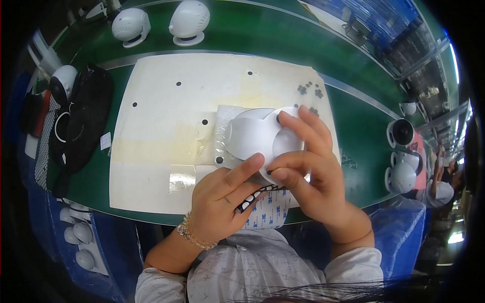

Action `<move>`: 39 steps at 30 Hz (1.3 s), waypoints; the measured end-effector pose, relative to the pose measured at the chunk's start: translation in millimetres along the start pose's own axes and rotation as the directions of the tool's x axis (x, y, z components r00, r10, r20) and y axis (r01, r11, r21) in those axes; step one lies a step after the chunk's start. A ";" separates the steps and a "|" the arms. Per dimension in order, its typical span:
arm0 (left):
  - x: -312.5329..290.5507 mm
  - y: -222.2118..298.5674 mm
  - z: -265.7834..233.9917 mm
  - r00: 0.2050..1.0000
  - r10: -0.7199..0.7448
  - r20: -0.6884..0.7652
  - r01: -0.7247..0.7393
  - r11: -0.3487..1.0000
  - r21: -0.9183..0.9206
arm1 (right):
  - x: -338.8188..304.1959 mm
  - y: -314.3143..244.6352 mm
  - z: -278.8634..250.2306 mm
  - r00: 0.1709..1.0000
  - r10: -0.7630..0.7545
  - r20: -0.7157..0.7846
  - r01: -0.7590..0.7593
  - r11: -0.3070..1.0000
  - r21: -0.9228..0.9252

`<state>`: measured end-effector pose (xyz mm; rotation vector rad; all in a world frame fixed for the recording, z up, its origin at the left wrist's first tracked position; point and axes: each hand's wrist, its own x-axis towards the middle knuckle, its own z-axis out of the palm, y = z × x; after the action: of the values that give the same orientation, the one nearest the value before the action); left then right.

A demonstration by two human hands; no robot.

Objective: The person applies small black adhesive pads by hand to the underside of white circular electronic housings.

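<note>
A white rounded device housing (pixel 248 135) lies on its side in front of me, its round white base (pixel 289 143) facing right. On the base rim sits a small black round pad (pixel 278 119), near the fingertips of my right hand (pixel 317 169). That hand's thumb and index finger pinch together at the near rim, over another small black pad (pixel 269 172). My left hand (pixel 222 199) holds a black strip with white round gaps (pixel 247 203), its index finger stretched along the housing. A backing sheet with blue print (pixel 270 214) hangs at the table's near edge.
Under the housing are white foam (pixel 221 120) and a large white board (pixel 156 136) on a green table (pixel 242 30). White devices (pixel 189 22) stand at the back, others (pixel 403 174) at right. A black bag (pixel 88 118) lies left. Blue bins flank me below.
</note>
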<state>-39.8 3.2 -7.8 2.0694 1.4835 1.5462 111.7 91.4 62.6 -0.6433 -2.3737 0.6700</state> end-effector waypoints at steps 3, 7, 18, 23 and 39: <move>-0.5 0.3 -0.1 1.000 -0.013 0.004 0.013 1.000 -0.011 | -1.6 0.8 1.6 1.000 -0.017 -0.017 0.016 1.000 -0.021; -0.6 -1.5 -0.8 1.000 -0.002 -0.007 0.002 1.000 -0.013 | -12.6 10.2 7.8 0.988 -0.148 -0.043 0.137 0.969 -0.204; 0.4 3.6 -3.1 0.995 -0.091 -0.044 0.081 0.978 -0.191 | -50.2 7.6 -3.4 0.934 -0.345 -0.093 0.300 0.898 -0.321; -0.4 9.5 -7.7 0.994 -0.107 -0.032 0.097 0.968 -0.233 | -48.8 4.0 4.7 0.962 -0.252 -0.108 0.212 0.934 -0.287; -8.3 16.3 -19.1 0.992 0.110 -0.068 -0.106 0.992 0.067 | -47.2 3.6 -6.6 0.969 0.191 0.158 -0.248 0.776 0.580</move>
<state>-44.9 -18.9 5.7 2.1859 1.4859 1.6485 150.6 69.0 46.3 -0.6106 -1.9951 1.5036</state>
